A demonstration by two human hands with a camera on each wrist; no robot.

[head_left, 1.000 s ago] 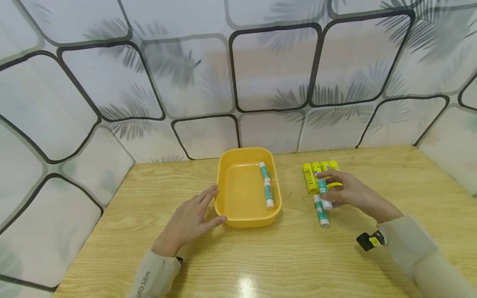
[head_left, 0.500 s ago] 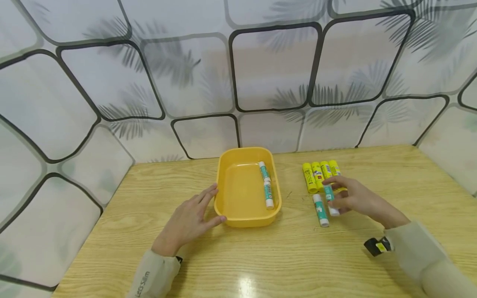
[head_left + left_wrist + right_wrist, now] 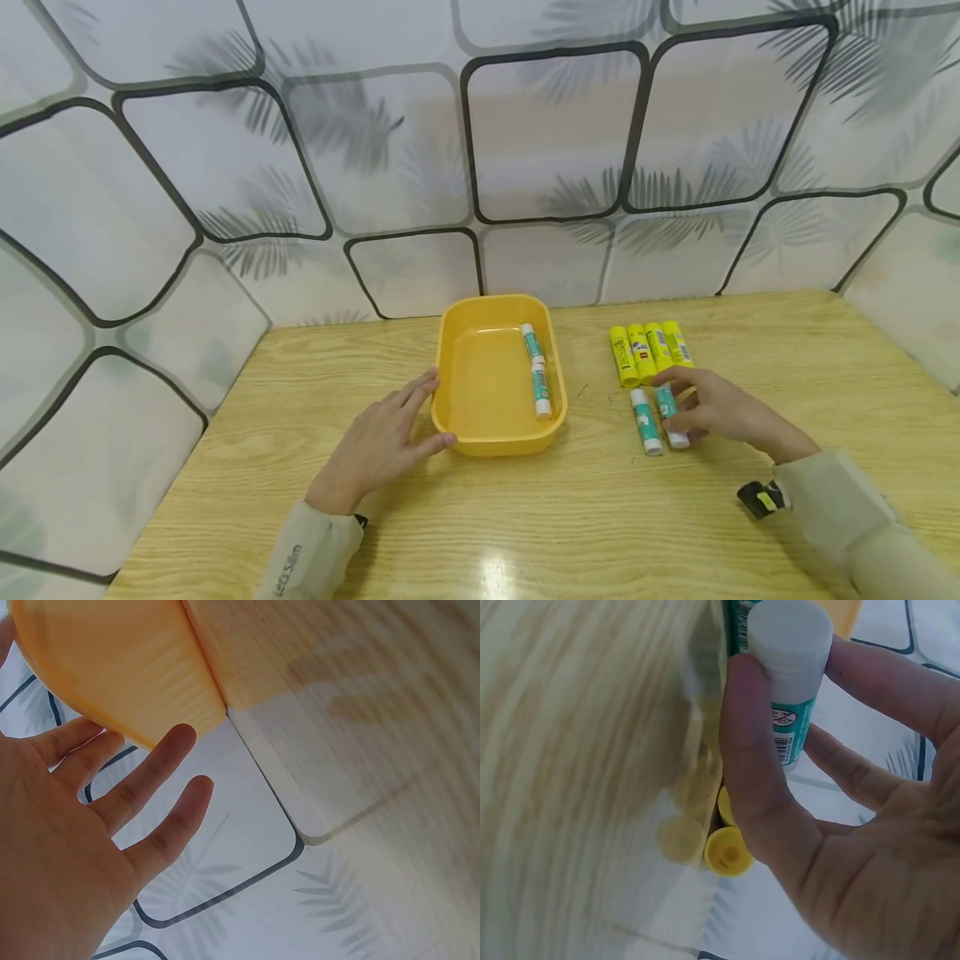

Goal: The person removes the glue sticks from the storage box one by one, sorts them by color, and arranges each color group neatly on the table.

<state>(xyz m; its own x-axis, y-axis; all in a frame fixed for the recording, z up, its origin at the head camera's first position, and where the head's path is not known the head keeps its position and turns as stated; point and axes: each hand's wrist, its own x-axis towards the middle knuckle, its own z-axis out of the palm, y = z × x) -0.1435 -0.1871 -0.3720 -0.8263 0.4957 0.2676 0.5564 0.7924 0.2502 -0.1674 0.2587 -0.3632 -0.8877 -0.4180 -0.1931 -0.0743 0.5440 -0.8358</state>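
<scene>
My right hand (image 3: 720, 408) pinches a teal-and-white glue stick (image 3: 670, 414) between thumb and fingers. In the right wrist view its white cap (image 3: 791, 637) faces the camera. Just left of it another teal glue stick (image 3: 646, 422) lies on the table, about parallel. Behind both, several yellow glue sticks (image 3: 622, 357) lie side by side in a row. With fingers spread, my left hand (image 3: 378, 446) rests against the left side of a yellow plastic tray (image 3: 498, 448). Two teal glue sticks (image 3: 540, 390) lie end to end along the tray's right wall.
The wooden table (image 3: 465, 525) meets a patterned wall covering (image 3: 555, 142) behind the tray and the sticks. A wrist camera (image 3: 761, 498) hangs under the right sleeve.
My right hand has brought its teal glue stick from over the yellow row toward the front right, lowering it beside the other teal one. The left hand and tray stay put.
</scene>
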